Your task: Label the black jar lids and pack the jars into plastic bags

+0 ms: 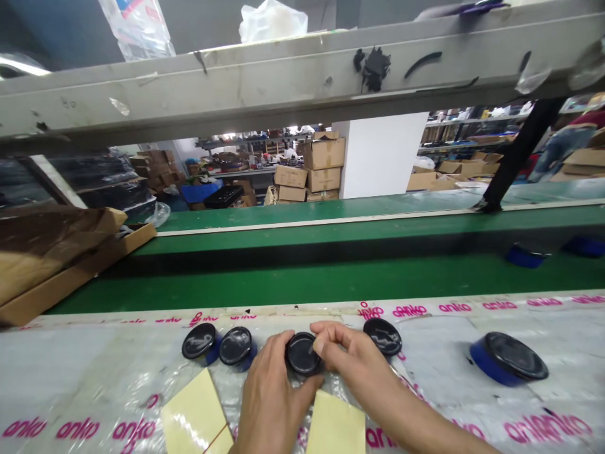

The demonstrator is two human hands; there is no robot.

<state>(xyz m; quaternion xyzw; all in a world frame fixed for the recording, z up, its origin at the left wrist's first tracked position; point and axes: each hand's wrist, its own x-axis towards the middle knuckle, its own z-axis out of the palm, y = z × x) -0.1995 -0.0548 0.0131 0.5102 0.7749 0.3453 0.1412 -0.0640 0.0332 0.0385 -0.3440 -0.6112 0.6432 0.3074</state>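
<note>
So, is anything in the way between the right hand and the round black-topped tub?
Nothing that I can see. The right hand has its fingers right at the edge of the tub, and the left hand is around its side. The yellow sheets lie nearer the person.

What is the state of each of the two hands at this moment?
Left hand: curled around a round black-topped container.
Right hand: fingers bent, at the same container's top edge.
</note>
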